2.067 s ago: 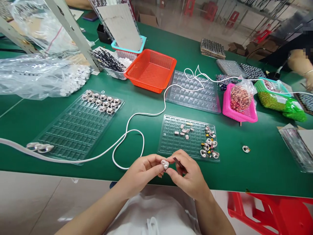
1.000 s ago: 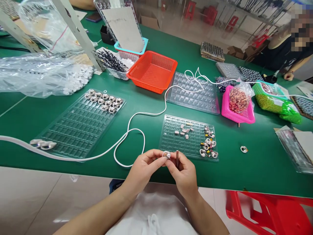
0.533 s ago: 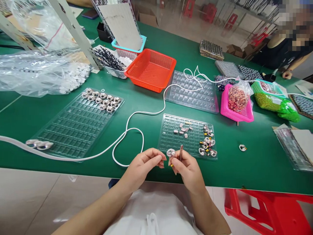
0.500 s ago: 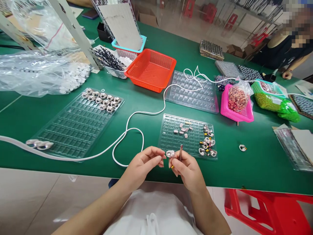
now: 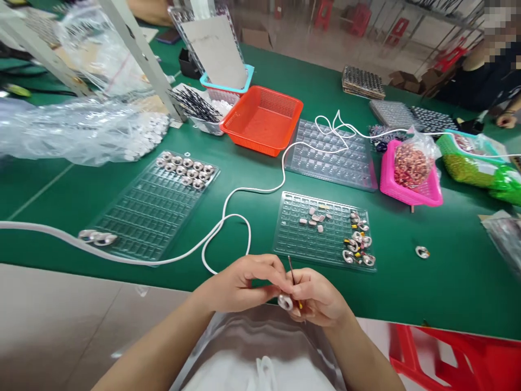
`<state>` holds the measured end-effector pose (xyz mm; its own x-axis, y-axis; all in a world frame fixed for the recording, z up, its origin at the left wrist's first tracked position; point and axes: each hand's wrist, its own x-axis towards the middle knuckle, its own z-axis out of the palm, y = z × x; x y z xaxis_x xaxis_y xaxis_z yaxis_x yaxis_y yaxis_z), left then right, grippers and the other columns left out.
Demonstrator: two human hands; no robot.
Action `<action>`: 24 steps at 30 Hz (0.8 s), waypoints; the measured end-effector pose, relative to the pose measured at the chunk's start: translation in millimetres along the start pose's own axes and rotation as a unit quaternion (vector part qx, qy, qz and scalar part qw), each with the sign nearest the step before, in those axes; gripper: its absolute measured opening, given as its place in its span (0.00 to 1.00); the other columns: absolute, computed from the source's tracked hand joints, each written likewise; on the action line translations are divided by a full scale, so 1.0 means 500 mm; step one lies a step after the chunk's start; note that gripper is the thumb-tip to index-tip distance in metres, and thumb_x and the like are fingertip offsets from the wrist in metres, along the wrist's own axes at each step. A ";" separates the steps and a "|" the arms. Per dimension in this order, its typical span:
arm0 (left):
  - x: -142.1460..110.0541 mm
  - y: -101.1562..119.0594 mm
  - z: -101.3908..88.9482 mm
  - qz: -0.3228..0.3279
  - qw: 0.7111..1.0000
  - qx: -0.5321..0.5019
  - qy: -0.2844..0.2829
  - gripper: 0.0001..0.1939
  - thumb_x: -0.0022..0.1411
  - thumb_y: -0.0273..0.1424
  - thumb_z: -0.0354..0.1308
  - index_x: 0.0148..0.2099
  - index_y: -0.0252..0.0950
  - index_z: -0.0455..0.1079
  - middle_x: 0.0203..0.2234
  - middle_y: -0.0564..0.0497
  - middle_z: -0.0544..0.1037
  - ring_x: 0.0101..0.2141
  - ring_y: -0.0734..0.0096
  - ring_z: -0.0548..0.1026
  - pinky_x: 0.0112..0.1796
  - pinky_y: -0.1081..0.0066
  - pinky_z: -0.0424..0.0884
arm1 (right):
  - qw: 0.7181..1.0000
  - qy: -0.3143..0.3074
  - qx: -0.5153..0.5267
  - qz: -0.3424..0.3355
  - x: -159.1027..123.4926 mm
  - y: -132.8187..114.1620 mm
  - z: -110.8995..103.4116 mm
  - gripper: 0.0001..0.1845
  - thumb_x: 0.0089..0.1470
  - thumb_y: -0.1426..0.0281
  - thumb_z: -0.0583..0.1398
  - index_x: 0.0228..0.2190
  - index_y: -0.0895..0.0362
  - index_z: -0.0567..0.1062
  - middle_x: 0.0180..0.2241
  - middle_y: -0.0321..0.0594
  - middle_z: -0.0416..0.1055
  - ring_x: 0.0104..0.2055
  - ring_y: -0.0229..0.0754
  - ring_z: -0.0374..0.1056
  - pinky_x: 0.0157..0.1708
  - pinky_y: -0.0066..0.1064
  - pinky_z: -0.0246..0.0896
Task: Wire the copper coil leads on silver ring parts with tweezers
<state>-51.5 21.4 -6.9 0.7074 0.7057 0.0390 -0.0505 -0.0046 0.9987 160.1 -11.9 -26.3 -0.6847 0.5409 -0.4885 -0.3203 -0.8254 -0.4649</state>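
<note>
Close to my body, a small silver ring-shaped part (image 5: 285,302) with a yellow strip sits between my two hands. My left hand (image 5: 248,282) is closed, its thumb and fingertips pinching at the part. My right hand (image 5: 321,297) is closed around a thin dark pair of tweezers (image 5: 291,270) that points up, and its fingers also support the part from the right. Beyond the hands lies a clear tray (image 5: 301,244) with small pale blocks (image 5: 315,218) in the middle and similar silver parts with yellow bits (image 5: 358,241) along its right side.
At left, another clear tray (image 5: 150,217) holds silver pieces (image 5: 187,169). A white cable (image 5: 252,190) loops across the green table. Farther back are a red basket (image 5: 264,125) and a pink basket (image 5: 411,190). One silver ring part (image 5: 422,252) lies at right.
My hands have drawn nearer to my body and come together. My left fingers, apart from the silver part before, now close at it. The view has shifted slightly left.
</note>
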 end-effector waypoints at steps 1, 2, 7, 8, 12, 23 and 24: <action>-0.002 0.004 0.002 0.004 1.000 0.025 -0.002 0.13 0.65 0.27 0.57 0.47 0.42 0.82 0.36 0.43 0.79 0.37 0.63 0.79 0.40 0.67 0.75 | 1.000 0.007 0.000 0.004 0.000 0.001 0.000 0.18 0.40 0.63 0.72 0.26 0.62 0.72 0.19 0.36 0.70 0.15 0.28 0.57 0.13 0.20 0.38; -0.003 0.008 0.005 0.013 0.999 0.050 0.001 0.14 0.64 0.26 0.58 0.48 0.43 0.82 0.36 0.43 0.79 0.37 0.63 0.79 0.39 0.68 0.75 | 1.000 0.016 0.001 0.006 0.000 0.002 0.000 0.19 0.40 0.63 0.73 0.25 0.62 0.72 0.18 0.35 0.69 0.15 0.27 0.56 0.13 0.19 0.38; -0.014 0.030 0.027 0.051 0.981 0.188 0.010 0.21 0.62 0.23 0.57 0.55 0.44 0.77 0.40 0.42 0.80 0.40 0.62 0.79 0.40 0.69 0.73 | 0.999 0.038 -0.001 0.003 0.000 0.002 -0.007 0.20 0.42 0.62 0.72 0.25 0.60 0.69 0.17 0.34 0.68 0.14 0.25 0.51 0.13 0.18 0.36; -0.016 0.035 0.032 0.056 0.975 0.214 0.008 0.21 0.63 0.23 0.55 0.56 0.44 0.76 0.41 0.41 0.80 0.40 0.61 0.78 0.41 0.68 0.73 | 0.999 0.038 -0.003 0.002 0.000 0.002 -0.008 0.20 0.43 0.62 0.72 0.24 0.60 0.69 0.17 0.33 0.67 0.14 0.24 0.51 0.13 0.18 0.36; -0.022 0.043 0.045 0.071 0.953 0.294 -0.006 0.19 0.66 0.23 0.52 0.54 0.38 0.76 0.44 0.37 0.79 0.40 0.59 0.77 0.41 0.66 0.71 | 0.999 0.045 -0.019 -0.004 0.001 -0.005 -0.001 0.20 0.44 0.61 0.71 0.23 0.60 0.68 0.18 0.31 0.65 0.14 0.25 0.51 0.13 0.18 0.37; 0.004 -0.009 0.077 -0.083 0.963 -0.079 0.243 0.06 0.66 0.27 0.58 0.44 0.37 0.75 0.34 0.48 0.79 0.35 0.66 0.77 0.39 0.69 0.72 | 0.947 0.140 -0.232 -0.175 -0.014 0.001 0.016 0.21 0.60 0.53 0.61 0.31 0.59 0.75 0.22 0.36 0.70 0.17 0.29 0.52 0.18 0.24 0.46; 0.007 -0.014 0.076 -0.117 0.947 -0.149 0.258 0.05 0.65 0.29 0.61 0.43 0.37 0.76 0.34 0.49 0.80 0.34 0.68 0.78 0.38 0.70 0.73 | 0.930 0.159 -0.272 -0.191 -0.018 0.000 0.017 0.20 0.61 0.54 0.59 0.31 0.59 0.76 0.23 0.36 0.71 0.18 0.30 0.53 0.19 0.25 0.47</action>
<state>-22.0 -2.9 -12.6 0.2893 0.9152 -0.2805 -0.1854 0.3410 0.9216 160.7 -18.3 -15.7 -0.3334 0.8692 -0.3651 -0.0618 -0.4066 -0.9115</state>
